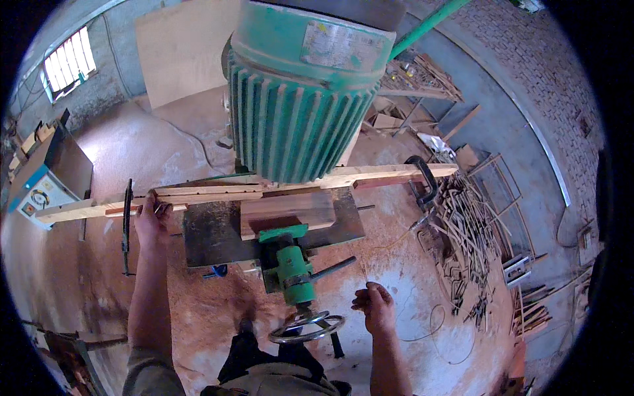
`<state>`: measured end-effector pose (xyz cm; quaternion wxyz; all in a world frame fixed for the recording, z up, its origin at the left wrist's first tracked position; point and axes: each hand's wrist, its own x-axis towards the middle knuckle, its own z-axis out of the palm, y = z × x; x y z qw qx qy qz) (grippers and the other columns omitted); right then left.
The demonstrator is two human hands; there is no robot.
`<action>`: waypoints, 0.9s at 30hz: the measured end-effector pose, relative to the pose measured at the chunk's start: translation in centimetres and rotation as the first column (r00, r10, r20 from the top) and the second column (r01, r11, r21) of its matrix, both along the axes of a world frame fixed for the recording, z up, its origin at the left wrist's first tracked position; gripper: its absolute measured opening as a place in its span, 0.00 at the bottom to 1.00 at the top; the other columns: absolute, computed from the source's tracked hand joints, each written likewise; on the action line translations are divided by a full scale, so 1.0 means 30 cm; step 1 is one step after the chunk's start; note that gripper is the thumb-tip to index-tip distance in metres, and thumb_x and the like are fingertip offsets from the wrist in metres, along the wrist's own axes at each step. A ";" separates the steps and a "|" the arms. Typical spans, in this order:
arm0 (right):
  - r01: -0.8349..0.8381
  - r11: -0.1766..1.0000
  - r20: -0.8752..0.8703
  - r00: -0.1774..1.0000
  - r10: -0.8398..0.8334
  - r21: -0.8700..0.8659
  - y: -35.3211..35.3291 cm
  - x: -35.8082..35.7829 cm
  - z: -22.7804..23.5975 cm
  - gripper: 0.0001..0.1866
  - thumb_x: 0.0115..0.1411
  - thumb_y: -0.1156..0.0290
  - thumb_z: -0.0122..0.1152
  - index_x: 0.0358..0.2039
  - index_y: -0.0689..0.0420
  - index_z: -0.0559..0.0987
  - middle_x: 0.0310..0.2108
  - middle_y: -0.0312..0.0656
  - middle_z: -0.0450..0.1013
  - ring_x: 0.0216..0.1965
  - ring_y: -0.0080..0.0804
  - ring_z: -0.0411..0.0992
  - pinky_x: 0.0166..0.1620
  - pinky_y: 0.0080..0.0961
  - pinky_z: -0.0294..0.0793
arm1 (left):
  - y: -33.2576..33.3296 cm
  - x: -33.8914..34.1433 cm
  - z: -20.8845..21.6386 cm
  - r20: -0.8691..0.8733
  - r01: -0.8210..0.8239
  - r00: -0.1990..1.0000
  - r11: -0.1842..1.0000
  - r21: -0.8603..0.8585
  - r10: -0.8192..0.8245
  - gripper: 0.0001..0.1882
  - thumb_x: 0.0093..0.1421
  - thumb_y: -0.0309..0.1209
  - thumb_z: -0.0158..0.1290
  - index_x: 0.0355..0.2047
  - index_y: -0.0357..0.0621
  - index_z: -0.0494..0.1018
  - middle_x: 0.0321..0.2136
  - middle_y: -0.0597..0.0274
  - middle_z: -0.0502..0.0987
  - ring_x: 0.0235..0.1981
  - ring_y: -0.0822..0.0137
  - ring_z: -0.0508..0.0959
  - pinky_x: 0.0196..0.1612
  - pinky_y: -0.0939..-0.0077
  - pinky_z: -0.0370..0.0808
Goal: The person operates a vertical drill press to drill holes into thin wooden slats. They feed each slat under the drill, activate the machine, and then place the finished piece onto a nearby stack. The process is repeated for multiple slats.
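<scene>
My left hand (152, 216) is closed around the end of a pale wooden strip (211, 192), which lies along a long wooden beam (76, 210). Just left of that hand stands a dark bar clamp (126, 228). My right hand (376, 307) hangs right of the chrome handwheel (306, 327), its fingers curled; a thin, sliver-like line rises from the fingertips, too faint to name. Between my hands, a green vise (292, 267) presses against a reddish wooden block (287, 213) on the dark machine table (211, 231). The machine's working end is hidden beneath the motor.
A big green ribbed motor (297, 112) overhangs the table. A black C-clamp (428, 181) grips the beam's right part. Heaped wood offcuts (465, 231) lie on the floor at right. A control cabinet (49, 178) stands at left, and a loose cable (436, 330) curls across the floor.
</scene>
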<state>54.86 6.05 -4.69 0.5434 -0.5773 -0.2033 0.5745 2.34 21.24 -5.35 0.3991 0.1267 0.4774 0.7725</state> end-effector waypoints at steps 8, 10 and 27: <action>-0.086 0.995 -0.012 0.996 0.085 -0.050 -0.019 0.013 -0.089 0.15 0.63 0.65 0.53 0.43 0.64 0.71 0.31 0.49 0.76 0.26 0.37 0.75 0.30 0.31 0.77 | 0.051 0.013 -0.115 0.097 0.062 0.993 0.998 0.014 -0.063 0.12 0.61 0.34 0.54 0.41 0.41 0.70 0.33 0.60 0.75 0.30 0.65 0.77 0.32 0.70 0.79; -0.084 0.994 -0.009 0.996 0.084 -0.068 -0.020 0.022 -0.108 0.15 0.63 0.65 0.54 0.43 0.64 0.71 0.31 0.49 0.76 0.26 0.37 0.75 0.30 0.30 0.77 | 0.071 0.109 -0.068 0.087 0.011 0.996 0.999 -0.050 -0.007 0.13 0.61 0.34 0.54 0.43 0.41 0.69 0.35 0.60 0.75 0.32 0.65 0.77 0.32 0.71 0.79; -0.069 0.991 -0.022 0.997 0.067 -0.111 -0.028 0.068 -0.212 0.17 0.62 0.66 0.55 0.45 0.65 0.69 0.31 0.51 0.75 0.25 0.39 0.75 0.27 0.33 0.78 | 0.124 0.262 -0.204 0.212 0.081 0.976 0.983 -0.167 -0.044 0.10 0.63 0.36 0.52 0.40 0.46 0.69 0.28 0.63 0.74 0.26 0.67 0.76 0.27 0.73 0.78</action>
